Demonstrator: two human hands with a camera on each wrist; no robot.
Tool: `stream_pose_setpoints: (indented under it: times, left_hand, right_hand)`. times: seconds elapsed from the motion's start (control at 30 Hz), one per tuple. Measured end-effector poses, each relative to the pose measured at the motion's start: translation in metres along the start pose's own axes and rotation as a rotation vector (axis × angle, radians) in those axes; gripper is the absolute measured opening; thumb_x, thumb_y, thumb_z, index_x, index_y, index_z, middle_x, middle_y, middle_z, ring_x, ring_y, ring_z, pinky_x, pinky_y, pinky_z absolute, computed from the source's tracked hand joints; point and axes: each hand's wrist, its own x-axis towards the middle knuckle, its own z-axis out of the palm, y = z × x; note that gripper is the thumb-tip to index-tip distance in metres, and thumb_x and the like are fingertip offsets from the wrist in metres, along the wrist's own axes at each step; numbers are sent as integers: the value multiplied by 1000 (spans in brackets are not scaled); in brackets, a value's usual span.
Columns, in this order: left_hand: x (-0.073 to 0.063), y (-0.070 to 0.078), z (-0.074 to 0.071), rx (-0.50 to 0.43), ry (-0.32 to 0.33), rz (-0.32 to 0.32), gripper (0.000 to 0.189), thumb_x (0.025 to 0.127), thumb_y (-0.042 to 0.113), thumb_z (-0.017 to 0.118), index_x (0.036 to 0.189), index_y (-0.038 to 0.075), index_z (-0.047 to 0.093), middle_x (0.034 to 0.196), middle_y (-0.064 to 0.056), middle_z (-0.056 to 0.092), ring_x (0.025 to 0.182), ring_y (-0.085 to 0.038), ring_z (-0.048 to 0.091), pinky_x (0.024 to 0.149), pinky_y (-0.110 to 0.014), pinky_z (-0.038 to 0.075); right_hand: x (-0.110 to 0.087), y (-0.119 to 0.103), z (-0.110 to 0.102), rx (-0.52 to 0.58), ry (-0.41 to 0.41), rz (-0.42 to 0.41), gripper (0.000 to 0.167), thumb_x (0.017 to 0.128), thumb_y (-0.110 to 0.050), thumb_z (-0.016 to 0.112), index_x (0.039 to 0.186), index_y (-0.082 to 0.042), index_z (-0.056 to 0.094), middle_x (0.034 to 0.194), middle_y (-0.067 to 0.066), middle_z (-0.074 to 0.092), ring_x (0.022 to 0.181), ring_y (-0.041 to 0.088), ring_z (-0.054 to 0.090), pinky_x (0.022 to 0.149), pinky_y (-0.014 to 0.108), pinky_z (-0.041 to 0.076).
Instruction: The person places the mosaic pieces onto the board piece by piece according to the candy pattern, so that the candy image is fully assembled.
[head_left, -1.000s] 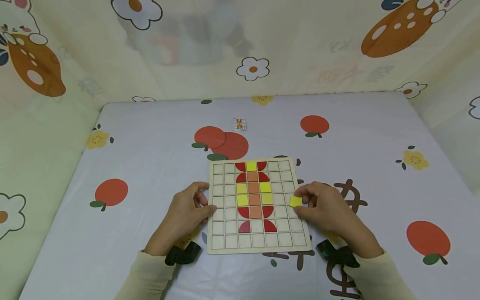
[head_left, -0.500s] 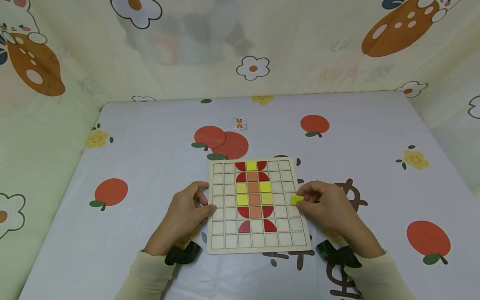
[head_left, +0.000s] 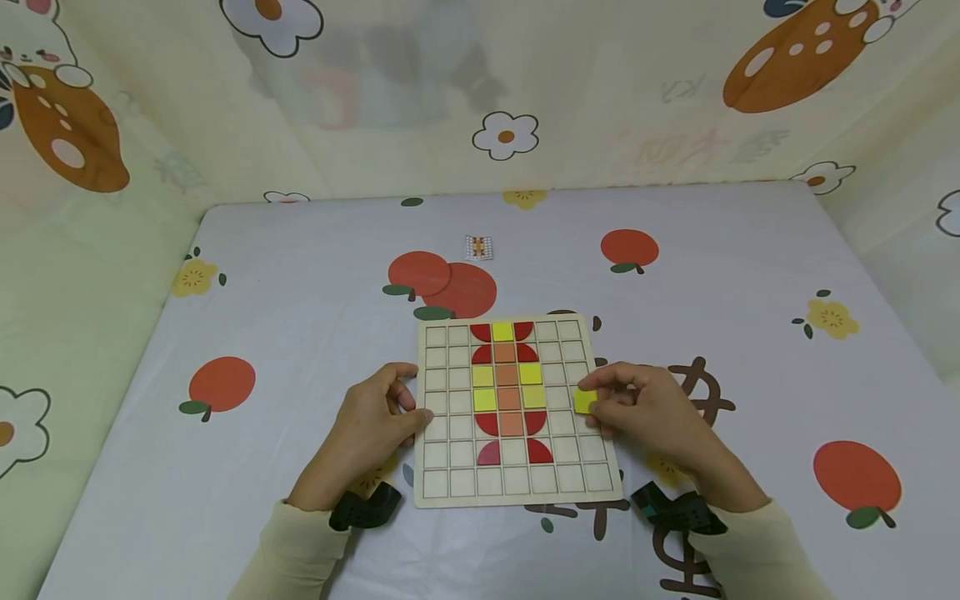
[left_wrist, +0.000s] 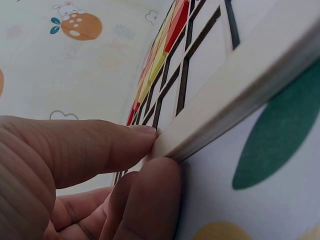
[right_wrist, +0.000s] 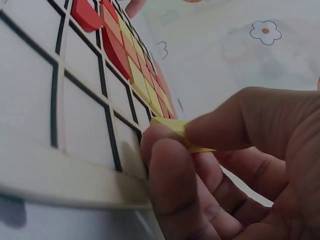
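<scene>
A square wooden grid board (head_left: 495,482) lies flat on the table, with yellow, orange and red tiles in its middle columns. My left hand (head_left: 377,410) holds the board's left edge; in the left wrist view the thumb (left_wrist: 107,147) lies at the rim and a curled finger (left_wrist: 160,185) meets its side. Over the board's right edge, my right hand (head_left: 648,408) pinches a yellow square tile (head_left: 584,401) between thumb and fingers. The right wrist view shows this tile (right_wrist: 167,124) partly covered by the fingertips.
A small printed pattern card (head_left: 478,247) lies beyond the board. The table is covered with a white cloth (head_left: 315,292) printed with fruit and flowers. Patterned curtains (head_left: 600,83) hang behind and at both sides. Black camera mounts (head_left: 367,507) sit at both wrists.
The yellow tile has tilted and turned in my right fingers and shifted slightly left, staying over the board's right edge. My left hand and the board have not moved.
</scene>
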Motion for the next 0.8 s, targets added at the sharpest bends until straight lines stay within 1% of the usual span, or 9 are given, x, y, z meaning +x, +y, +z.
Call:
stream_pose_setpoints:
  times: [0.17, 0.33, 0.53, 0.67, 0.8]
  left_hand:
    - [0, 0, 0, 2, 1, 3, 58, 88, 8, 81, 140, 3, 56, 91, -7, 58, 64, -19, 60, 54, -26, 48]
    - [0, 0, 0, 5, 5, 3, 59, 88, 7, 82, 140, 3, 56, 91, -7, 58, 65, -19, 59, 54, -26, 48]
    - [0, 1, 1, 13, 11, 5, 59, 87, 7, 82, 140, 3, 56, 90, -6, 58, 64, -19, 59, 53, -26, 47]
    - [0, 1, 1, 18, 12, 7, 59, 87, 7, 82, 140, 3, 57, 90, -6, 58, 64, -19, 59, 53, -26, 47]
    - [0, 0, 1, 21, 12, 8, 59, 87, 7, 82, 140, 3, 57, 90, -6, 58, 65, -19, 59, 53, -26, 47]
  right_hand:
    - [0, -2, 3, -35, -23, -39, 35, 86, -1, 80, 119, 4, 72, 87, 10, 72, 73, 19, 68, 68, 24, 56]
    - [1, -4, 9, -60, -27, -55, 37, 85, -2, 81, 120, 4, 71, 89, 9, 72, 74, 20, 67, 69, 23, 56]
    - [2, -6, 15, -180, 27, -51, 34, 85, -3, 81, 117, 2, 74, 86, 6, 68, 73, 19, 63, 65, 22, 55]
    - [1, -7, 18, -278, 58, -83, 31, 83, -3, 82, 113, 2, 75, 80, 3, 65, 71, 17, 60, 61, 21, 52]
    - [1, -9, 19, -361, 84, -110, 25, 81, -1, 81, 105, 0, 76, 77, 1, 62, 70, 16, 57, 60, 21, 50]
